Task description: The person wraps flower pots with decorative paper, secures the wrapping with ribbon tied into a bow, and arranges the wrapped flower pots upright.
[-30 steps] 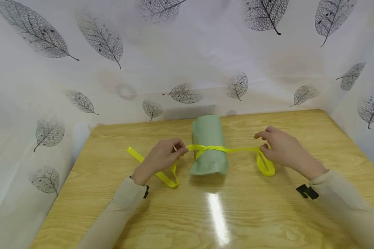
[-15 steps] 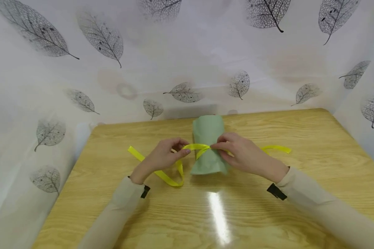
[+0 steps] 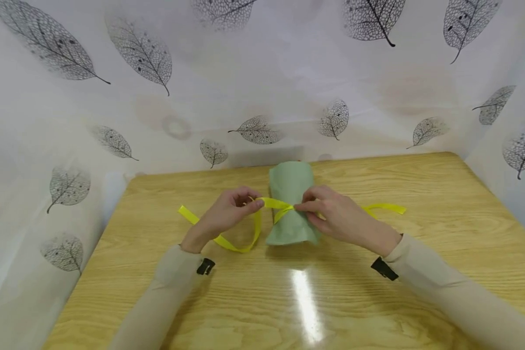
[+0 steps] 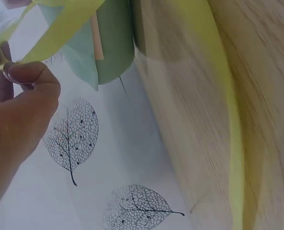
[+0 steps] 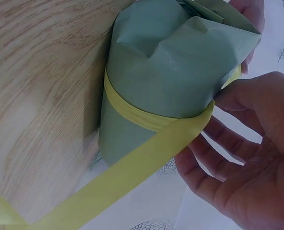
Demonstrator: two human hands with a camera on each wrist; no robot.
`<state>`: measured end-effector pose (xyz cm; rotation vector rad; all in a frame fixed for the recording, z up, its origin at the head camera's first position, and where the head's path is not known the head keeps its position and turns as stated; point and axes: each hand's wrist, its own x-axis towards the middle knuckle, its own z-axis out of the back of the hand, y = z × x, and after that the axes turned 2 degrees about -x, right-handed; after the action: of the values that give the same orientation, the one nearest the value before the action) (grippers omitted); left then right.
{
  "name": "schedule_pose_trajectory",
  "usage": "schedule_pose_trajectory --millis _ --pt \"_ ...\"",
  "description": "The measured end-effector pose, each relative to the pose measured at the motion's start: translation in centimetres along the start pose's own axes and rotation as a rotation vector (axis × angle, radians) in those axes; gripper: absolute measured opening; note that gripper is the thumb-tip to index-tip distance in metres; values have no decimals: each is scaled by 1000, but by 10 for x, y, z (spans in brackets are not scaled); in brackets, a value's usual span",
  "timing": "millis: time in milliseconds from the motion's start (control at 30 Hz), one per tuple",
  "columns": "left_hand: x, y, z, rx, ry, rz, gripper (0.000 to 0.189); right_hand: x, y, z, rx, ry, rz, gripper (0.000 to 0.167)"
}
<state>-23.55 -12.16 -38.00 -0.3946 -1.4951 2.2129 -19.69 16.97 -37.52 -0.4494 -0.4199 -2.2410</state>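
Observation:
A cylindrical parcel in green paper (image 3: pixel 290 182) lies on the table, with a yellow ribbon (image 3: pixel 279 203) wrapped round its middle and crossed on top. On the parcel's left side, my left hand (image 3: pixel 229 211) pinches one length of the ribbon between thumb and fingers, raised off the table. My right hand (image 3: pixel 339 214) holds the crossing with its fingertips, seen close up in the right wrist view, where the thumb (image 5: pixel 237 93) is right at the ribbon. The crossing itself is partly hidden by the fingertips.
One ribbon tail (image 3: pixel 238 249) loops down on the left and ends on the wooden table (image 3: pixel 253 301). The other tail (image 3: pixel 387 208) extends to the right beyond the right hand. A white leaf-patterned cloth (image 3: pixel 288 73) hangs behind the table and along its sides.
My right hand has let go of the ribbon's right length and moved left to the crossing. My left hand has shifted up slightly, and its hanging ribbon now forms a wider loop.

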Motion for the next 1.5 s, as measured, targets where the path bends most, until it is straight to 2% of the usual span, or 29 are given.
schedule_pose_trajectory --millis 100,300,400,500,567,633,733,800,967,1067,1300,1400,1500 --pt "2 -3 -4 -86 -36 24 19 1 0 0 3 0 -2 24" --pt "7 -4 -15 -225 -92 -3 21 2 1 0 20 8 -4 24" --pt "7 -4 -21 -297 -96 -3 33 1 1 -1 23 11 -6 24" --pt "7 -5 -27 -343 -120 31 49 1 1 -1 26 10 -9 25" --pt "7 -7 -31 -340 -162 62 53 1 1 -1 27 10 -10 25" --pt "6 -8 -35 -303 -227 84 49 1 1 -1 29 8 -12 25" --pt "4 -8 -37 -221 -327 91 33 2 2 -1 28 10 -13 24" --pt "3 -7 -37 -163 -369 79 23 2 2 -1 28 14 -15 23" --pt "-1 -5 -34 -73 -370 41 17 0 3 1 24 31 -30 23" --pt "-1 -7 -33 -65 -369 25 19 -1 3 2 22 33 -34 23" --pt "-1 -11 -36 -139 -422 0 19 0 3 2 32 34 -28 24" --pt "0 -12 -37 -165 -450 -8 17 -3 2 6 79 41 -69 29" --pt "1 -12 -38 -192 -463 -16 17 -12 -4 14 128 52 -160 38"
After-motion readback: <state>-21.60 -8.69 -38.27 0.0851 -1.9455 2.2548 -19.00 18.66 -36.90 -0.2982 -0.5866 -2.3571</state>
